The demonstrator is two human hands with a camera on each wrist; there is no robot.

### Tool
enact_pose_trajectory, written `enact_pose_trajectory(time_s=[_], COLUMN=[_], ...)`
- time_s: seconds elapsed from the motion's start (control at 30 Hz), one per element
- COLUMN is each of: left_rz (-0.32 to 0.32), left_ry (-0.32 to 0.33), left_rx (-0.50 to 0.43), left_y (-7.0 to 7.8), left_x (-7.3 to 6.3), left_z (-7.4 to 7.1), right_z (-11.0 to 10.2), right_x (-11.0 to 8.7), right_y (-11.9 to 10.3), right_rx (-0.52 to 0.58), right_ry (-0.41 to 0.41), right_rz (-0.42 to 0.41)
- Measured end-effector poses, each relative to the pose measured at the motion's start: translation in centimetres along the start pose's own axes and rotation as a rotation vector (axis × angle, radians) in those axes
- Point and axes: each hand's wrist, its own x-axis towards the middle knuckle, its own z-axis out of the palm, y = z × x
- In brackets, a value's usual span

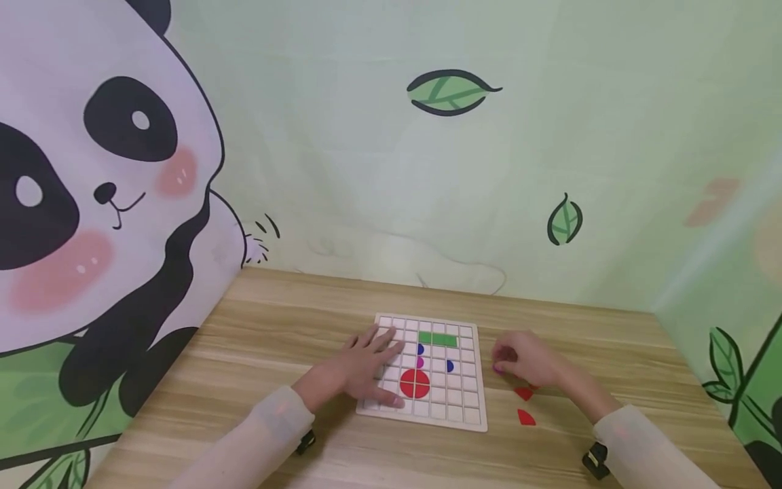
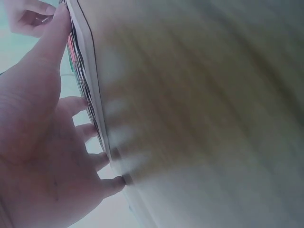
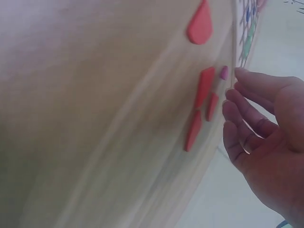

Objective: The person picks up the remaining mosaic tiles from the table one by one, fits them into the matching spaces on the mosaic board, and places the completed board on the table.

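Observation:
My left hand [image 1: 365, 367] rests on the left side of a white grid board [image 1: 481, 401], fingers spread; in the left wrist view its fingertips [image 2: 114, 184] meet the board's edge. On the board sit a green bar [image 1: 437, 339], two blue half-discs, one of them [image 1: 449, 366] farther right, a magenta half-disc [image 1: 419, 363] and a red circle [image 1: 415, 384] made of quarter pieces. Right of the board, my right hand [image 1: 530, 358] hovers with loosely bent fingers over a small magenta piece [image 3: 224, 72] on the table. Its fingertips are just apart from that piece in the right wrist view.
Several loose red pieces lie right of the board, one quarter piece [image 1: 526, 417] closest to the front and another [image 1: 523, 393] by the right hand. The wooden table [image 1: 293, 299] ends at a cloth wall [image 1: 342, 170] printed with a panda and leaves.

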Motion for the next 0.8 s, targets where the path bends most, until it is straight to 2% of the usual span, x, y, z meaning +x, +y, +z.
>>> enact_pose_trajectory(time_s=[0.2, 0.8], left_rz=[0.003, 0.001], left_ry=[-0.001, -0.003], left_rx=[0.0, 0.012], left_y=[0.0, -0.1], left_x=[0.1, 0.0], left_z=[0.2, 0.2], right_z=[0.7, 1.6], right_x=[-0.7, -0.2], right_y=[0.7, 1.0], right_rx=[-0.022, -0.015], right_ry=[0.011, 0.058], right_rz=[-0.012, -0.033])
